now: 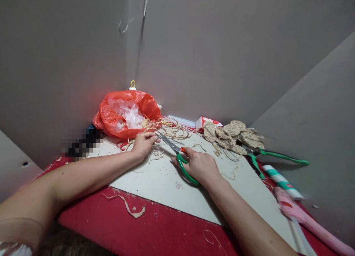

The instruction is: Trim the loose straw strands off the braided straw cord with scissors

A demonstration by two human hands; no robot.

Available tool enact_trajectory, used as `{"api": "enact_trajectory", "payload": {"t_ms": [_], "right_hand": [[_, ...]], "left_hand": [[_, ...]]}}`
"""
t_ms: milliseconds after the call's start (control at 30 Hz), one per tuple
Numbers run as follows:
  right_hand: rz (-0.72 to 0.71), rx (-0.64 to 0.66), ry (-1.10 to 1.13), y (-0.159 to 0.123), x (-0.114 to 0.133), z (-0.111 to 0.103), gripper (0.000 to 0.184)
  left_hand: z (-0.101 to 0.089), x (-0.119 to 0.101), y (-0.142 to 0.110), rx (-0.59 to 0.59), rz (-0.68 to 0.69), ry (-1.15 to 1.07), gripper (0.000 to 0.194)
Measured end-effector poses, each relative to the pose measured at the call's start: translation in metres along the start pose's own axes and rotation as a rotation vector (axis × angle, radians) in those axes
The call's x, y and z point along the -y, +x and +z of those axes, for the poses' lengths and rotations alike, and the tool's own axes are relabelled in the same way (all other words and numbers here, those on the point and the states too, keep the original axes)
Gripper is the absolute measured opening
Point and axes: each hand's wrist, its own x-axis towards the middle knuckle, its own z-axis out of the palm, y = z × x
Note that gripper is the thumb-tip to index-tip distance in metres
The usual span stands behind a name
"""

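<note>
Small craft workspace, home or workshop unclear. Red-covered table tucked in a corner of plain grey walls, white board as work surface, fibre scraps strewn about. Tools on it: 1 pair of scissors, green-handled pliers, apparently a pink glue gun. Woven fibre pieces and a red plastic bag at the back

Scissor blades: shiny metal; scissor handles: smooth plastic. Bag: glossy plastic. Coiled braids: rough, matt fibre.
</note>
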Motion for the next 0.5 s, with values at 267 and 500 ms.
{"api": "enact_trajectory", "payload": {"t_ms": [267, 500], "right_hand": [[0.014, 0.022, 0.042, -0.0002, 0.0022, 0.0005, 0.053], [0.016, 0.042, 0.044, 0.0016, -0.0041, -0.0030, 0.053]], "left_hand": [[-0.0036, 0.0042, 0.0020, 0.011, -0.056, 0.011, 0.016], [-0.0036, 0.0040, 0.0032, 0.036, -0.006, 0.021, 0.016]]}}
